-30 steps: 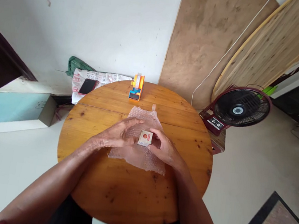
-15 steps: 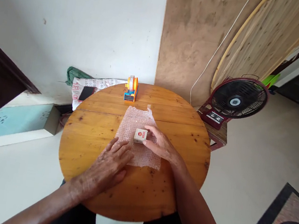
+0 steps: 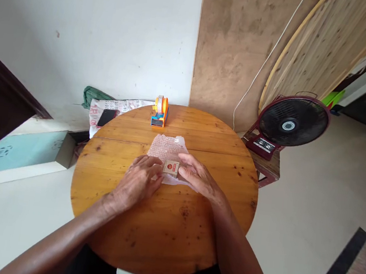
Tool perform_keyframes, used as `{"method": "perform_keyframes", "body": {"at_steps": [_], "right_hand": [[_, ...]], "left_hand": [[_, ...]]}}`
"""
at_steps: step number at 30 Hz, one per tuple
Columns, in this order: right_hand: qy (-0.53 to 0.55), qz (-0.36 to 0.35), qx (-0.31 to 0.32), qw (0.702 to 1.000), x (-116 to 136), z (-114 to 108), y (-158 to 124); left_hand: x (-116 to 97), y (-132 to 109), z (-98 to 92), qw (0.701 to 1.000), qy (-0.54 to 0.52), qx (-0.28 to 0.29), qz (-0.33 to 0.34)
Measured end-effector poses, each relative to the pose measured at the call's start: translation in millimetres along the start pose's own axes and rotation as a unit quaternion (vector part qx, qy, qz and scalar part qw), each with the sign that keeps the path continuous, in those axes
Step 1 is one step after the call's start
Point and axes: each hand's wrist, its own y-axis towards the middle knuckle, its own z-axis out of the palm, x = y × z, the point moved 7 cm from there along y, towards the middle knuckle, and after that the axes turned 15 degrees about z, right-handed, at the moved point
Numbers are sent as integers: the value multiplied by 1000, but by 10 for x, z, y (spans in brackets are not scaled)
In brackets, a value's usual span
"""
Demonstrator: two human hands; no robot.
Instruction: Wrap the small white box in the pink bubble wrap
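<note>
Colours and patterns as I see them from the head camera.
Tabletop (image 3: 157,232): honey-orange wood, dark knots, plank seams. Bubble wrap (image 3: 167,146): clear-white, dotted all over. Small box (image 3: 171,168): tan with a red round mark. Tape dispenser (image 3: 160,111): orange and blue. Fan (image 3: 293,122): maroon, black grille.

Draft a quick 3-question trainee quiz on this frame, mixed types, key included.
1. True or false: the small box lies on the bubble wrap.
2. What stands near the far edge of the round table? A) tape dispenser B) mug C) scissors
3. Short answer: by the person's own sides, on which side of the table does the fan stand?
Key: 1 true, with the left hand and right hand flanking the box; 2 A; 3 right, off the table.
</note>
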Motion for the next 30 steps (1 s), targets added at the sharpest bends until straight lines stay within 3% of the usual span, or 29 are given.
{"method": "perform_keyframes", "body": {"at_steps": [4, 10, 14, 20, 24, 30], "right_hand": [[-16, -8, 18, 1000, -20, 15, 20], [-85, -15, -46, 995, -70, -4, 90], [-74, -14, -87, 993, -64, -31, 121], [-35, 1, -129, 991, -155, -54, 201], [-14, -20, -146, 989, -212, -35, 254], [-26, 2, -156, 987, -232, -16, 267]], "left_hand": [[156, 128, 53, 999, -24, 14, -22], [313, 201, 117, 992, -84, 4, -92], [378, 206, 210, 982, -146, -21, -117], [478, 149, 351, 955, -223, -16, -193], [494, 136, 370, 945, -260, -36, -197], [503, 99, 417, 932, -305, -58, -186]]}}
